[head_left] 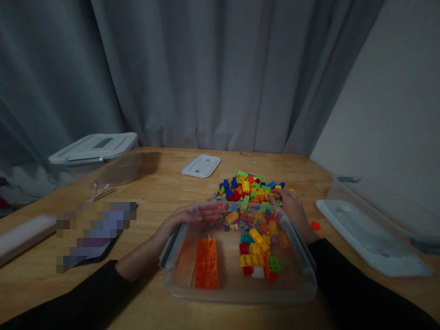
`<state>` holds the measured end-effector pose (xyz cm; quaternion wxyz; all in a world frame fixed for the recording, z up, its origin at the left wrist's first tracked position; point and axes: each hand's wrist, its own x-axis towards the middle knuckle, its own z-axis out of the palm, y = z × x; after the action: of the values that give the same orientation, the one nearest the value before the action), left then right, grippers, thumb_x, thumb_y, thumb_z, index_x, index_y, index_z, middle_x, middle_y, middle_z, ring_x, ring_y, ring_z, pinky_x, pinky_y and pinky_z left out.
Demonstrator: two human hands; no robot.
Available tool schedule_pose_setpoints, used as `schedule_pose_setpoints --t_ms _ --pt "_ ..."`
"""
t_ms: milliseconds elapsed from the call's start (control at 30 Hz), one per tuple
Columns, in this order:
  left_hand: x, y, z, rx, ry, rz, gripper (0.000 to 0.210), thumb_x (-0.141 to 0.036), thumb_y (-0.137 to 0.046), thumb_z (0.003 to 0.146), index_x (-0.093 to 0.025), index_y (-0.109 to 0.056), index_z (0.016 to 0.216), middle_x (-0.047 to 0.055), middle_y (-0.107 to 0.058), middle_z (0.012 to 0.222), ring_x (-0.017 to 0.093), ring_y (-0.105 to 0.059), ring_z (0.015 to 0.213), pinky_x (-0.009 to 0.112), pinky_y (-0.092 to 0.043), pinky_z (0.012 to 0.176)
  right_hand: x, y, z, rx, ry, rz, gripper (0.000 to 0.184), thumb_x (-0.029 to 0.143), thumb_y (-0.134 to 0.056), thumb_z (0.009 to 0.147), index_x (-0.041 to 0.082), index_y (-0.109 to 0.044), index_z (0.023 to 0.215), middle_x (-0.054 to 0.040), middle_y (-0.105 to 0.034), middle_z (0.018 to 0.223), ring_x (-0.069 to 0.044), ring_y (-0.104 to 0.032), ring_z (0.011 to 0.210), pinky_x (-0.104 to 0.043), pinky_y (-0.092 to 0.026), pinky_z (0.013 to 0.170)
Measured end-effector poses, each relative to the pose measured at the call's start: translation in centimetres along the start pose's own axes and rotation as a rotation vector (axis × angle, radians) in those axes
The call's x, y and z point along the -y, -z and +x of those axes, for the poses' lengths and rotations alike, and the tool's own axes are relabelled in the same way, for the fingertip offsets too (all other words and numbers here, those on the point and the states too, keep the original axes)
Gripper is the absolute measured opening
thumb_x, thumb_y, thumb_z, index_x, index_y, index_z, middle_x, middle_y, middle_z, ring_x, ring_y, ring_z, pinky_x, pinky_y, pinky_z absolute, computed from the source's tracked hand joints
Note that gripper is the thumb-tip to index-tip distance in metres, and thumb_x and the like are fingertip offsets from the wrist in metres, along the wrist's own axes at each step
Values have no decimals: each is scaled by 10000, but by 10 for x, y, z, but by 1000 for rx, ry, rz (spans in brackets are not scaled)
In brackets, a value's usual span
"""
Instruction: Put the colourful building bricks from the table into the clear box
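A clear plastic box (237, 295) stands in front of me, open at the top. Inside lie a long orange block (206, 266) on the left and a cluster of coloured toy bricks (256, 256) on the right. Beyond its far wall spreads a heap of small building bricks (245, 185). My left hand (187, 217) lies at the box's far left corner, fingers stretched flat along the outside of the far wall. Past the far right corner, my right hand (288, 206) touches the heap's right edge, fingers apart and slightly bent; nothing shows held in it.
A lidded clear bin (117, 169) stands back left, near a white cable (99, 192). A white lid (201, 166) lies behind the heap. On the right are another clear container (374, 206), a larger lid (364, 243) and an orange piece (315, 225). A pixelated flat object (99, 233) lies left.
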<state>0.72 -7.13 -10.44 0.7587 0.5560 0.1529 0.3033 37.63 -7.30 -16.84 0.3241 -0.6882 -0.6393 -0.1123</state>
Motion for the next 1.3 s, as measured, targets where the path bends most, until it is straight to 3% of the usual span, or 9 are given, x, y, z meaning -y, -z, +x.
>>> schedule_pose_setpoints --t_ms 233,467,700,933,1067,1300 --pt "0 5 2 13 -3 27 503 -234 -500 866 -204 -702 1326 111 -645 1473 372 -513 1424 607 -277 1225 0 4 -1 1 2 -14 348 514 -567 956 230 -704 1102 -56 -786 880 -316 -657 930 -443 -440 859" --pt "0 6 -1 21 -18 49 518 -228 -508 863 -188 -684 1347 121 -641 1475 366 -511 1428 625 -257 1232 -1 13 0 -28 -23 11 335 429 -565 919 203 -693 1130 -86 -768 914 -309 -654 907 -441 -462 840" --pt "-2 1 -3 -8 4 39 479 -213 -495 890 -214 -707 1320 105 -656 1460 345 -533 1413 598 -279 1234 5 33 3 -137 -121 326 383 379 -649 848 176 -636 1172 -113 -742 968 -264 -678 857 -439 -542 842" --pt "0 -1 -3 -21 9 5 481 -221 -515 875 -206 -709 1314 104 -685 1422 345 -581 1358 598 -266 1233 11 44 0 -171 -153 656 405 347 -712 833 222 -574 1193 -84 -683 1059 -238 -680 979 -386 -587 816" --pt "0 0 -2 -24 1 -4 479 -222 -505 888 -197 -708 1321 98 -682 1428 334 -583 1356 568 -284 1232 23 54 -2 -154 -135 854 389 342 -759 827 243 -575 1155 -61 -658 1044 -203 -672 978 -322 -589 787" --pt "1 -3 -3 -51 10 -12 507 -234 -493 871 -175 -697 1332 119 -651 1465 362 -521 1419 588 -254 1240 41 65 -10 -62 -61 978 366 291 -806 813 266 -607 1120 -56 -672 1097 -192 -678 1012 -315 -599 826"
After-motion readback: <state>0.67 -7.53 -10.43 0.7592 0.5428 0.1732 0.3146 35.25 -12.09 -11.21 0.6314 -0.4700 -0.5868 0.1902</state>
